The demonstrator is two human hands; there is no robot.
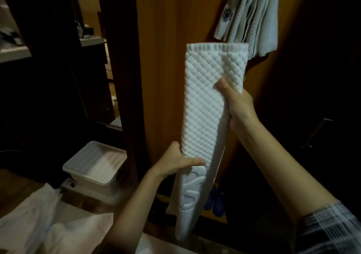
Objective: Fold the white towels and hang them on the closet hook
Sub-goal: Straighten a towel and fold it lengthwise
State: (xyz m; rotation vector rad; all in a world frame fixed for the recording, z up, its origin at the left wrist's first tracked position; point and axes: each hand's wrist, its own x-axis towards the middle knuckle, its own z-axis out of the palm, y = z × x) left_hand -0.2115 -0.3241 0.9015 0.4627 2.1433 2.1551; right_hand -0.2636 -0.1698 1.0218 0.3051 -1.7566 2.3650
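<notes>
I have the towel point(207, 105) folded into a long narrow strip, held upright in front of the wooden closet panel point(166, 39); its hemmed top edge sits just below the hung towels point(252, 15) that already drape from high on that panel, the hook itself out of sight. My right hand point(238, 105) grips the towel's right edge about halfway up, thumb pressed into the quilted face; my left hand point(175, 162) clasps it lower on the left, thumb across the front, fingers behind.

It reads to me as light and soft, a thick waffle weave with some body; the upper part stands without flopping, yet the tail below my left hand hangs limp. The texture should give a sure hold, nothing slippery or fragile; I judge the layers could slide apart unless pinched together, so I would hold at the folded edges, through all layers, and drape the middle over the hook.

Left of the panel, low down, a white bin point(95, 164) sits on the floor; nearer me lies more white cloth point(48, 224); blue shoes point(214, 203) rest at the panel's foot.
</notes>
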